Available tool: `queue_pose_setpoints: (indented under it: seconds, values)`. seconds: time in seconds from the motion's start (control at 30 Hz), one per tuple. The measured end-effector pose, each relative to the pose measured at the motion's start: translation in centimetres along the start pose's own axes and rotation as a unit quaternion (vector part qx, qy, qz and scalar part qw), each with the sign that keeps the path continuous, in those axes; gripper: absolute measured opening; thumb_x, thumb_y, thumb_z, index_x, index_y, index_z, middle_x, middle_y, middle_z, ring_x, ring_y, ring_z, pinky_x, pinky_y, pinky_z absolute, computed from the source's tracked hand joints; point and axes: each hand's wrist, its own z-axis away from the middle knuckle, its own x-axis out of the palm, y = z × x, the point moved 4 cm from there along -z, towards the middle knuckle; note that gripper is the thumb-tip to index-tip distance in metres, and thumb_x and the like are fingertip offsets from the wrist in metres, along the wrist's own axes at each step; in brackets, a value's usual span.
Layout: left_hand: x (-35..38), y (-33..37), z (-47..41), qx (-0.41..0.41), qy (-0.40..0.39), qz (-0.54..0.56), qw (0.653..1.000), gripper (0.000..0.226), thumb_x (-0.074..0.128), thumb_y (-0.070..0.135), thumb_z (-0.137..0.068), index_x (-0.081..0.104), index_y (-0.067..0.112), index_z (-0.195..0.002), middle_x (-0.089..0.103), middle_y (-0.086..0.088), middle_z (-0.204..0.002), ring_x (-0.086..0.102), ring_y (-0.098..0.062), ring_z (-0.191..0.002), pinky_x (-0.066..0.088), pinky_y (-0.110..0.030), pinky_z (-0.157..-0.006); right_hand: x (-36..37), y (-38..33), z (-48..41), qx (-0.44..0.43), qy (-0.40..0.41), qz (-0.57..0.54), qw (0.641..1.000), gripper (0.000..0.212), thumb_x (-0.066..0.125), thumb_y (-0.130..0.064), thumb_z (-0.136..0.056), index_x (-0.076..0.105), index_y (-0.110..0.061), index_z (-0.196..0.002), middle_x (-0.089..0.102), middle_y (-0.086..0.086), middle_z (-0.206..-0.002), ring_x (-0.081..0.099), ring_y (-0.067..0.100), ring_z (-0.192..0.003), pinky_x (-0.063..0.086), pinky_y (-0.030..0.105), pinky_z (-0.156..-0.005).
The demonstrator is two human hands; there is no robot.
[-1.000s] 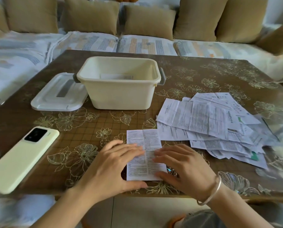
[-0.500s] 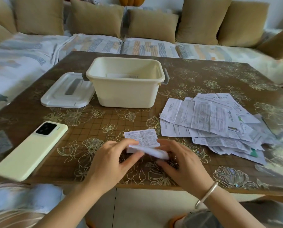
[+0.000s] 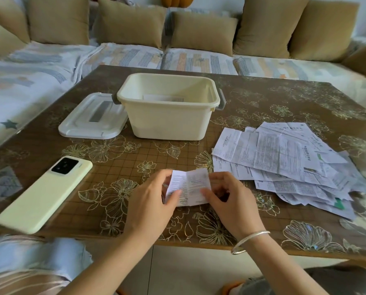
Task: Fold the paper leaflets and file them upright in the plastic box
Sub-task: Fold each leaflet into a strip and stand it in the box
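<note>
Now the left hand (image 3: 154, 201) and right hand (image 3: 231, 201) each keep a pinching grip on one folded leaflet (image 3: 190, 186) just over the desk (image 3: 50, 145). Behind it the open box (image 3: 169, 122) holds a paper (image 3: 162, 97) against its far wall. Its lid (image 3: 92, 118) lies left of it and a pile (image 3: 284, 158) of leaflets lies to the right.

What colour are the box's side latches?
Grey, on the cream plastic box; seen in the head view.

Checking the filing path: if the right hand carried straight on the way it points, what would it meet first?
Likely the front wall of the plastic box: the right hand, pinching the folded leaflet, points forward-left over bare table; height unclear.
</note>
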Motion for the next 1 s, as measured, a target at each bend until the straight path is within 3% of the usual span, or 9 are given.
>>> queue_pose_setpoints:
  seconds: [0.23,0.3,0.37,0.43,0.57,0.67,0.77,0.9,1.0]
  values:
    - [0.4,-0.2,0.7,0.012,0.028,-0.036,0.999,0.050,0.079,0.016,-0.076,0.059,0.016,-0.121,0.067,0.006,-0.099,0.057,-0.004,-0.074,0.041,-0.010,-0.064,0.7,-0.3,-0.1,-0.074,0.032,0.076,0.994,0.027,0.071,-0.041,-0.078,0.062,-0.032,-0.102,0.053,-0.017,-0.073,0.049,0.005,-0.071,0.041,0.020,-0.057]
    - [0.3,-0.2,0.7,0.022,0.042,-0.049,0.998,0.055,0.077,0.019,-0.075,0.057,0.014,-0.125,0.061,-0.001,-0.118,0.060,-0.011,-0.090,0.043,-0.012,-0.073,0.9,-0.2,-0.1,-0.086,0.036,0.092,0.991,0.027,0.072,-0.040,-0.078,0.063,-0.031,-0.102,0.052,-0.017,-0.074,0.048,0.006,-0.070,0.038,0.019,-0.056]
    - [0.3,-0.2,0.6,0.032,0.060,-0.063,0.996,0.059,0.077,0.023,-0.071,0.057,0.014,-0.125,0.046,-0.005,-0.139,0.053,-0.016,-0.113,0.047,-0.023,-0.089,1.0,-0.2,-0.1,-0.091,0.038,0.099,0.990,0.028,0.073,-0.040,-0.078,0.063,-0.030,-0.102,0.052,-0.017,-0.076,0.048,0.007,-0.070,0.039,0.020,-0.056]
    - [0.2,-0.1,0.6,0.036,0.068,-0.070,0.995,0.058,0.080,0.023,-0.069,0.060,0.016,-0.123,0.039,-0.005,-0.144,0.045,-0.019,-0.124,0.044,-0.035,-0.101,1.1,-0.1,-0.1,-0.093,0.041,0.104,0.989,0.029,0.073,-0.041,-0.078,0.063,-0.029,-0.102,0.052,-0.017,-0.078,0.049,0.007,-0.070,0.041,0.020,-0.057]
    - [0.4,-0.2,0.6,0.069,0.064,-0.086,0.992,0.033,0.078,0.017,-0.072,0.069,0.022,-0.103,0.059,0.006,-0.117,0.050,-0.017,-0.112,0.038,-0.035,-0.097,0.9,-0.1,0.1,-0.098,0.048,0.072,0.991,0.033,0.070,-0.047,-0.077,0.064,-0.029,-0.104,0.054,-0.015,-0.092,0.052,0.005,-0.077,0.046,0.021,-0.059]
    - [0.7,-0.4,0.7,0.097,0.052,-0.069,0.992,0.011,0.067,0.021,-0.081,0.071,0.027,-0.088,0.065,0.018,-0.093,0.057,-0.012,-0.094,0.038,-0.032,-0.085,0.8,-0.6,0.3,-0.157,0.017,0.067,0.985,0.040,0.060,-0.057,-0.077,0.066,-0.029,-0.104,0.057,-0.015,-0.108,0.053,0.007,-0.098,0.048,0.022,-0.074]
    - [0.7,-0.6,0.5,0.088,0.040,-0.044,0.994,0.014,0.061,0.024,-0.081,0.073,0.030,-0.085,0.066,0.021,-0.089,0.059,-0.006,-0.087,0.039,-0.029,-0.082,0.9,-1.0,0.3,-0.223,-0.034,0.085,0.971,0.031,0.058,-0.052,-0.080,0.067,-0.030,-0.100,0.060,-0.019,-0.113,0.053,0.006,-0.108,0.049,0.029,-0.085]
    - [0.0,-0.8,0.0,0.077,0.007,-0.007,0.997,0.020,0.053,0.036,-0.087,0.073,0.031,-0.086,0.067,0.024,-0.086,0.058,0.000,-0.083,0.046,-0.031,-0.079,1.0,-1.4,-0.3,-0.297,-0.064,0.136,0.943,0.020,0.054,-0.041,-0.090,0.068,-0.028,-0.094,0.065,-0.017,-0.108,0.060,0.006,-0.098,0.050,0.030,-0.077]
    - [-1.1,-1.3,-0.4,0.057,-0.004,0.030,0.998,0.029,0.053,0.050,-0.086,0.074,0.031,-0.090,0.068,0.026,-0.080,0.062,0.005,-0.079,0.051,-0.031,-0.079,0.8,-1.8,-1.1,-0.290,-0.048,0.130,0.947,0.023,0.050,-0.040,-0.092,0.068,-0.026,-0.090,0.068,-0.015,-0.090,0.061,0.008,-0.081,0.051,0.030,-0.069]
